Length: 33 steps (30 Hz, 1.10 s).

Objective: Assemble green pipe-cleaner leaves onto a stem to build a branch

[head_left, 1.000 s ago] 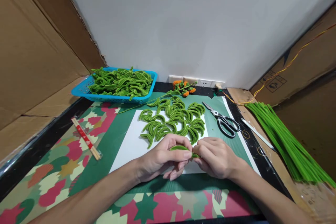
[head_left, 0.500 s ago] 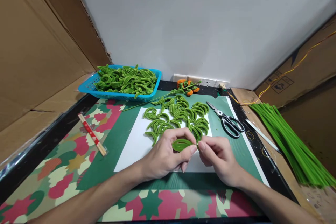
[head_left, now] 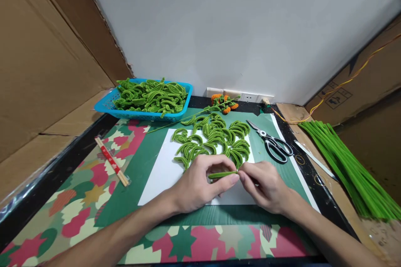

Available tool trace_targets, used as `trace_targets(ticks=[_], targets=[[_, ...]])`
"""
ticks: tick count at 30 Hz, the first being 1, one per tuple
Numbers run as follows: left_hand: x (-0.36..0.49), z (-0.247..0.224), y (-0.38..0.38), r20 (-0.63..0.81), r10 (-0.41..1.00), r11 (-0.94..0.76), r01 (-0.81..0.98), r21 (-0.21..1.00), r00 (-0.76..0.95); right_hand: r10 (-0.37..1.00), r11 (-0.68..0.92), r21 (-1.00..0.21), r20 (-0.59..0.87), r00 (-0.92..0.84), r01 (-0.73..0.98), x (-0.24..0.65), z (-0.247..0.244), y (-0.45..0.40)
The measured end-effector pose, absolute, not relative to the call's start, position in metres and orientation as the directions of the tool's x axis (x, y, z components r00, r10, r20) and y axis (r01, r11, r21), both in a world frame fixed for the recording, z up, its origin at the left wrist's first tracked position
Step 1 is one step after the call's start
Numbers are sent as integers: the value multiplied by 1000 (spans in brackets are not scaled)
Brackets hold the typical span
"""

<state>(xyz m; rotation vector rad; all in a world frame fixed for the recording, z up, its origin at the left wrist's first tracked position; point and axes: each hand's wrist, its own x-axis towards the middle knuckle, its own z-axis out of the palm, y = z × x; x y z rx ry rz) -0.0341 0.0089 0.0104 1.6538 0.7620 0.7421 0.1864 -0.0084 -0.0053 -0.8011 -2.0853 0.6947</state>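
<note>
Between finger and thumb, my left hand [head_left: 200,183] grips a green pipe-cleaner leaf [head_left: 222,174], which now appears nearly edge-on as a thin strip. At the leaf's right end, my right hand [head_left: 266,185] is closed in a pinch on its tip, with the fingertips almost touching those of the left. Just beyond both hands lie several curved green pipe-cleaner leaves [head_left: 216,137], spread over a white sheet of paper [head_left: 156,179].
A blue basket [head_left: 140,114] heaped with green pieces stands back left. An orange-and-green pipe-cleaner sprig [head_left: 224,104] lies behind. Scissors [head_left: 272,144] and a bundle of straight green pipe cleaners [head_left: 347,171] lie right; wrapped chopsticks [head_left: 112,161] lie left.
The leaf has turned from showing its wide looped face to lying edge-on. My right hand has rolled over slightly at the leaf's tip, while the left keeps its place.
</note>
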Motion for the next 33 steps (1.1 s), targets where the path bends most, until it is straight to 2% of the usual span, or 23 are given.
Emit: trace_targets(ticks=[1,3,5,7,12,15,18,20,22,24,26,28,30,31,32,33], targets=[[-33,11,9,-49,762,11,64,998,646,636,762,-559,553,-538,326,188,-8,-7],[-32,10,10,-193,651,286,-2,958,734,501,865,-365,643,-580,344,189,-12,-5],[-31,7,11,-226,588,423,-57,904,776,438,893,-255,679,-589,371,190,-14,-4],[-30,5,11,-227,576,478,-97,873,785,416,890,-185,702,-578,416,191,-13,-3],[-28,8,9,-212,582,513,-152,845,785,395,852,-112,779,-487,512,193,-12,-2],[-28,9,9,-207,596,511,-168,843,776,372,860,-130,821,-433,494,192,-14,-2],[-28,6,8,-197,627,471,-165,867,754,432,857,-200,781,-450,475,191,-13,-4],[-29,4,7,-180,649,400,-130,907,739,517,841,-324,720,-464,434,190,-10,-7],[-31,6,6,-172,671,279,-31,960,721,643,765,-532,625,-441,361,187,-5,-10],[-34,10,6,-126,717,79,100,992,685,802,564,-782,443,-401,266,183,-1,-11],[-38,15,9,58,746,-257,206,944,663,901,240,-964,179,-396,111,179,0,-10],[-42,17,15,299,626,-639,254,726,720,873,-123,-989,-71,-482,-77,177,0,-5],[-46,16,21,423,434,-870,249,425,796,774,-389,-907,-225,-592,-163,178,-1,1],[-47,14,23,440,364,-919,239,314,821,734,-452,-877,-263,-625,-161,179,-1,3],[-47,13,24,448,329,-939,235,252,831,721,-463,-875,-278,-635,-142,181,0,4],[-47,11,24,457,332,-938,239,249,826,737,-417,-902,-263,-622,-112,182,1,4]])
